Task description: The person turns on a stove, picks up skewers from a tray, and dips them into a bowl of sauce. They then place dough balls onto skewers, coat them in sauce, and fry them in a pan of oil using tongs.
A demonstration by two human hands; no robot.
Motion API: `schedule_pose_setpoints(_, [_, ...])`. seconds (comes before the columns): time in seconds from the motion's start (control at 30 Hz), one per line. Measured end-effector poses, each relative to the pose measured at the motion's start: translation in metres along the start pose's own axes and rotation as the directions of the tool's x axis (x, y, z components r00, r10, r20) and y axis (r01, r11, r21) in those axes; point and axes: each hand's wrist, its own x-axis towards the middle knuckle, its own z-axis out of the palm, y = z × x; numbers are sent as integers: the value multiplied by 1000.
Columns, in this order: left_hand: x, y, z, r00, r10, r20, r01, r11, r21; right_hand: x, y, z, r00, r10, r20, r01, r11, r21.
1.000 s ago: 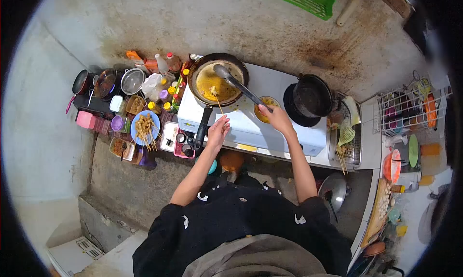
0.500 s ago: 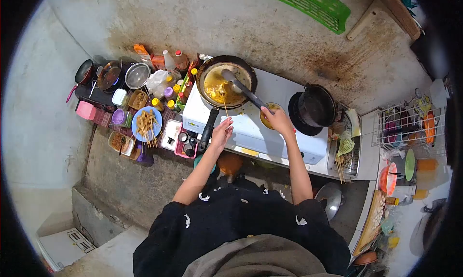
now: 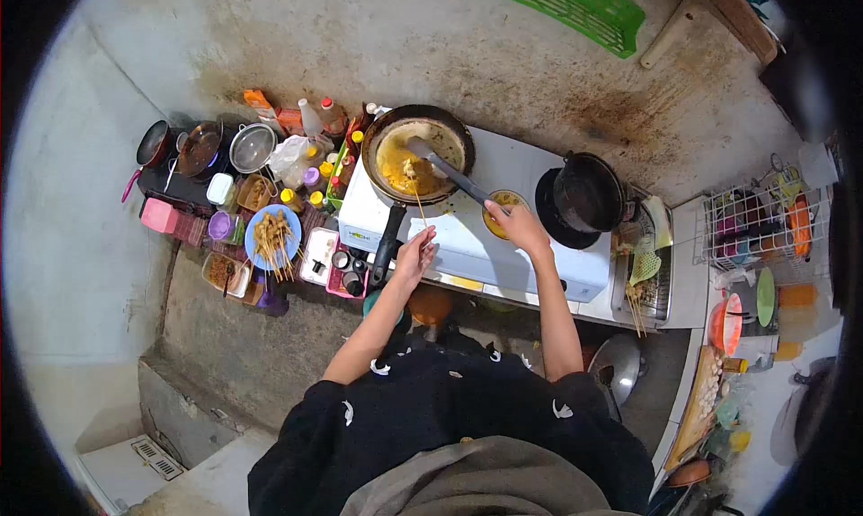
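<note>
A frying pan [image 3: 369,156] with oil sits on the left of the white stove [image 3: 503,170]. My left hand [image 3: 414,256] pinches the lower end of a thin wooden skewer [image 3: 421,209]. The skewer's far end lies in the pan, with yellow coated food [image 3: 409,172] around it. My right hand [image 3: 520,226] is closed around the handle of a dark spatula [image 3: 458,180]. The spatula's grey head rests over the pan, just above the food. Beneath my right hand is a bowl of yellow liquid [image 3: 495,230], partly covered by it. The pan's black handle [image 3: 389,237] points toward me, left of my left hand.
A black pot [image 3: 589,193] stands on the right burner. At the left are a blue plate [image 3: 297,239] of skewers, sauce bottles [image 3: 332,116] and a pink tray [image 3: 337,287]. Several skewers [image 3: 636,300] lie on a rack [image 3: 661,287] at the right. A green plastic rack [image 3: 575,13] hangs on the wall.
The spatula head has shifted slightly left and down toward the food on the skewer. My left hand keeps its hold on the skewer. The whole view has moved a little.
</note>
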Motion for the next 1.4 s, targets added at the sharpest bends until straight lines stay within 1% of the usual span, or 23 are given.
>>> schedule_pose_setpoints(0.07, [-1, 2, 2, 1000, -9, -6, 9, 1000, -1, -1, 0, 0, 997, -70, 37, 64, 985, 160])
schedule_pose_setpoints(0.2, [-1, 0, 1, 999, -26, -19, 26, 1000, -13, -3, -1, -1, 1000, 5, 12, -6, 988, 153])
schedule_pose_setpoints(0.27, [-1, -1, 0, 999, -28, -20, 27, 999, -21, -1, 0, 1, 997, -28, 72, 24, 999, 47])
schedule_pose_setpoints(0.3, [0, -1, 0, 999, -29, -19, 28, 999, -31, -1, -1, 0, 997, -29, 70, 26, 999, 47])
schedule_pose_setpoints(0.4, [0, -1, -1, 1000, -14, -13, 13, 999, -32, -5, -4, -1, 990, 49, 135, -68, 988, 140])
schedule_pose_setpoints(0.47, [-1, -2, -2, 999, -12, -32, 11, 999, -31, -9, -7, 0, 1000, 0, -12, 1, 999, 51])
schedule_pose_setpoints(0.5, [0, -1, -1, 999, -10, -47, 8, 1000, -27, -8, -7, -1, 1000, -1, -13, 1, 999, 52])
schedule_pose_setpoints(0.57, [-1, 0, -1, 998, -12, -60, 10, 999, -32, -5, -6, -4, 989, 37, 146, -53, 993, 108])
schedule_pose_setpoints(0.6, [-1, 0, -1, 997, -15, -75, 12, 999, -36, -4, -5, -2, 989, 36, 146, -52, 993, 107])
schedule_pose_setpoints(0.67, [-2, -1, -2, 998, 1, -60, -4, 999, -42, -5, -3, 3, 1000, -4, -4, 5, 995, 102])
schedule_pose_setpoints(0.7, [-2, -1, -3, 999, 18, -43, -20, 999, -45, -5, -1, 4, 1000, -3, -3, 4, 995, 103])
schedule_pose_setpoints(0.77, [-2, -2, -1, 998, 21, -58, -24, 999, -42, -3, 1, 4, 996, -7, 86, -4, 992, 127])
schedule_pose_setpoints(0.9, [-3, -1, 2, 994, 28, -108, -29, 1000, -10, 1, 10, 13, 1000, -6, 16, 2, 974, 226])
schedule_pose_setpoints(0.97, [-5, -2, 3, 992, 31, -118, -32, 999, -11, 1, 12, 15, 999, 12, -35, -9, 996, 89])
schedule_pose_setpoints(1.0, [-4, -1, 3, 991, 35, -127, -37, 999, -13, 1, 12, 14, 999, 14, -38, -10, 996, 92])
schedule_pose_setpoints(1.07, [-3, 0, 3, 990, 37, -139, -38, 999, -8, 0, 11, 11, 989, 23, 147, -54, 975, 214])
schedule_pose_setpoints(1.1, [-3, -1, 3, 987, 37, -154, -38, 999, -6, -2, 9, 10, 989, 24, 147, -55, 976, 212])
schedule_pose_setpoints(1.17, [-4, -2, 2, 988, 40, -152, -42, 999, -12, -6, 5, 13, 999, 49, 21, -51, 992, 115])
schedule_pose_setpoints(1.2, [-4, -2, 3, 988, 44, -149, -47, 999, -16, -4, 7, 15, 998, 51, 21, -53, 992, 117])
schedule_pose_setpoints(1.27, [-3, -1, 3, 988, 40, -150, -42, 999, -8, 3, 8, 15, 980, 51, 192, -75, 990, 122])
schedule_pose_setpoints(1.3, [-2, -1, 3, 988, 36, -153, -38, 999, -6, 2, 7, 15, 981, 51, 189, -75, 990, 121])
schedule_pose_setpoints(1.37, [-1, -3, 3, 988, 40, -149, -44, 999, -19, -6, 3, 17, 1000, 27, 2, -27, 987, 158])
schedule_pose_setpoints(1.4, [-2, -3, 3, 988, 46, -146, -51, 998, -29, -7, 2, 16, 1000, 26, 4, -26, 987, 157])
